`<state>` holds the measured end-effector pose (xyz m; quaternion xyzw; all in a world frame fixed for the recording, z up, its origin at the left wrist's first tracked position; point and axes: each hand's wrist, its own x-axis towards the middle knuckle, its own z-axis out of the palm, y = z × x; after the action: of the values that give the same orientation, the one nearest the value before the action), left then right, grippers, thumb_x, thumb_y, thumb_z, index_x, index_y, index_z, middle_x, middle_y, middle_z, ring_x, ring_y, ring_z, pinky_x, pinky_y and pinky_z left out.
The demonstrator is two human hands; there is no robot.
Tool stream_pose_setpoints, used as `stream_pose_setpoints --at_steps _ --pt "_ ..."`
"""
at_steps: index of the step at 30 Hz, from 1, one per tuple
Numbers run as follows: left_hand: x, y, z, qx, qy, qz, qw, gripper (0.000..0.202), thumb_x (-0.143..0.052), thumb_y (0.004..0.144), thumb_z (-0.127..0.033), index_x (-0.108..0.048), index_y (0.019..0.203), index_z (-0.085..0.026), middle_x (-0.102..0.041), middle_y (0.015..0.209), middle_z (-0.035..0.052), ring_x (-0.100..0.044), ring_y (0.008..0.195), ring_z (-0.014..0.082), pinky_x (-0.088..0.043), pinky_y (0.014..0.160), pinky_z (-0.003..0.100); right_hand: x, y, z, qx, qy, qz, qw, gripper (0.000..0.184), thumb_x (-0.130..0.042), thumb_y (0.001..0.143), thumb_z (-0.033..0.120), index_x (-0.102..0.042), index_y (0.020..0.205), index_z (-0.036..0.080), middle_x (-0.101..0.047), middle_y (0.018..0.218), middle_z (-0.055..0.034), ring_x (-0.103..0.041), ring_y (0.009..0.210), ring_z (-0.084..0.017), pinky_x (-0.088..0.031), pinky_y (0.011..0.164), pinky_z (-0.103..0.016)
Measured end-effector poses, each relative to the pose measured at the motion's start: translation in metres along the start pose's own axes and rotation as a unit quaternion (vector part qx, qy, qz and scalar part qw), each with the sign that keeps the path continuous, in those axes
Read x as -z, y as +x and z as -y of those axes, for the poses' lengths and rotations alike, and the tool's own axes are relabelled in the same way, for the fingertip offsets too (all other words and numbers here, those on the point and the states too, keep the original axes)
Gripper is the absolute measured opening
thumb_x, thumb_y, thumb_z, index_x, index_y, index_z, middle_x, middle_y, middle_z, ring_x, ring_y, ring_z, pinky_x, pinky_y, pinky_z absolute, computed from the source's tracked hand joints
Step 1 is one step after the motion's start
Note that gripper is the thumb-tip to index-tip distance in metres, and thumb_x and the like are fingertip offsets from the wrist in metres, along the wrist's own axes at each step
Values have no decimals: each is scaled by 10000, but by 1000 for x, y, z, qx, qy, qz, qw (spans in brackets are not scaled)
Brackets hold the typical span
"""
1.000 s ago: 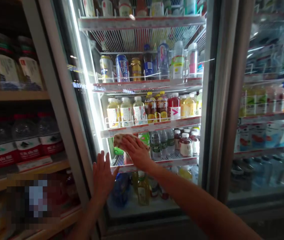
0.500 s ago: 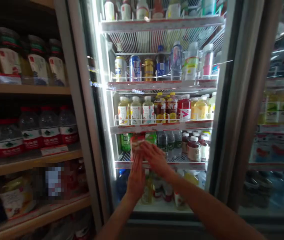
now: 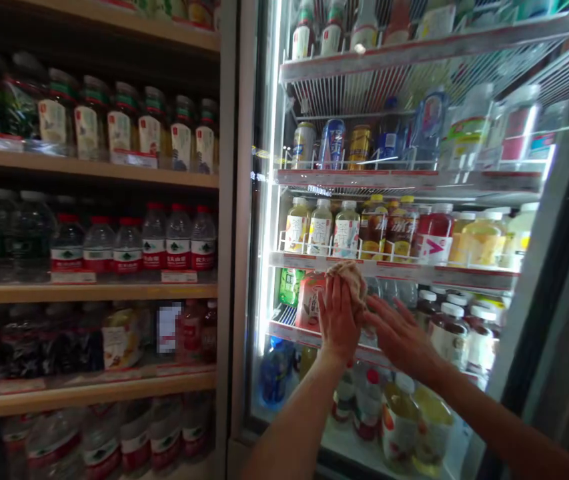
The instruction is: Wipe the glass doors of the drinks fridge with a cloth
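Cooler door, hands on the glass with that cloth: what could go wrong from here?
The crumpled cloth is only bunched against the left hand, so it could slip and drop. The right hand looks spread on the glass door, which might leave smears, or shift the door if it isn't latched.

The clearest text is 冰茶, "iced tea", on the label of a tea bottle (image 3: pixel 401 230) at 3 o'clock inside the cooler. Just right of it, a red drink bottle (image 3: pixel 434 230) shows a pink ">" mark on a white label. At 9 o'clock, red-labelled water bottles (image 3: pixel 179 250) carry Chinese print too small to read, as do the shelf price tags (image 3: pixel 179 276).
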<state>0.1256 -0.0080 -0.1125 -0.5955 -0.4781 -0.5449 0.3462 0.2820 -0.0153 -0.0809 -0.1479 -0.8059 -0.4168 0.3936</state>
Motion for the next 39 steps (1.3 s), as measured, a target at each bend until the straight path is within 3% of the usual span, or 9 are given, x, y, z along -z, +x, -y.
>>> stream_pose_setpoints --at_steps 8,15,19,22,24,27,31,34,39 --pt "30 43 85 26 42 -115 992 517 -297 901 -192 -272 1415 -139 -371 1437 168 -157 1408 222 -189 1122 496 30 -20 -79 -79 -219 -54 971 450 -492 842 179 -480 1291 157 -394 1435 -166 -330 1349 -308 -238 1089 -547" --pt "5 8 12 -222 -13 -11 975 510 -366 888 -299 -362 1375 -146 -423 1420 82 -227 1390 193 -162 1150 398 27 -25 -71 -92 -208 -40 973 454 -455 859 180 -460 1312 196 -332 1477 -138 -276 1378 -279 -188 1114 -522" --pt "13 19 59 -138 11 -89 986 520 -322 905 -215 -283 1415 -127 -438 1398 136 -236 1386 200 -132 1148 432 29 -23 -69 -136 -158 -29 978 502 -454 868 207 -398 1365 250 -298 1500 -98 -256 1387 -268 -147 1125 -523" --pt "26 38 110 28 36 -193 980 562 -320 915 -204 -164 1450 -130 -283 1478 172 -164 1406 205 -167 1131 461 28 -22 -66 -149 -144 -37 978 554 -457 862 198 -343 1397 287 -266 1516 -67 -245 1392 -256 -129 1132 -514" --pt "28 44 114 47 37 -219 974 593 -332 912 -197 -108 1457 -121 -191 1507 176 -108 1415 206 -193 1124 451 27 -21 -65 -148 -146 -42 977 577 -460 858 185 -324 1407 301 -250 1522 -52 -244 1392 -249 -123 1136 -507" --pt "15 33 73 -110 24 -151 982 580 -387 897 -212 -198 1446 -222 -286 1491 69 -195 1397 162 -209 1132 372 27 -20 -66 -146 -149 -46 977 583 -458 860 184 -311 1413 300 -241 1525 -45 -246 1392 -244 -114 1140 -502" --pt "1 10 31 -333 -21 -22 942 469 -444 877 -204 -419 1336 -298 -396 1436 19 -289 1366 170 -148 1149 422 29 -20 -68 -128 -153 -42 979 594 -447 868 197 -275 1428 294 -197 1538 -36 -208 1405 -235 -97 1146 -487" --pt "12 3 65 -256 2 -55 965 472 -463 873 -194 -425 1333 -291 -412 1423 51 -271 1373 189 -141 1144 460 30 -20 -69 -127 -157 -41 979 611 -454 865 179 -261 1430 307 -187 1541 -17 -202 1407 -216 -101 1151 -466" --pt "29 4 127 40 67 -157 985 552 -358 913 -207 -209 1442 -152 -226 1494 183 -151 1407 239 -188 1114 500 29 -18 -68 -131 -171 -43 975 619 -467 853 154 -275 1425 291 -195 1538 -32 -208 1405 -218 -103 1151 -469"
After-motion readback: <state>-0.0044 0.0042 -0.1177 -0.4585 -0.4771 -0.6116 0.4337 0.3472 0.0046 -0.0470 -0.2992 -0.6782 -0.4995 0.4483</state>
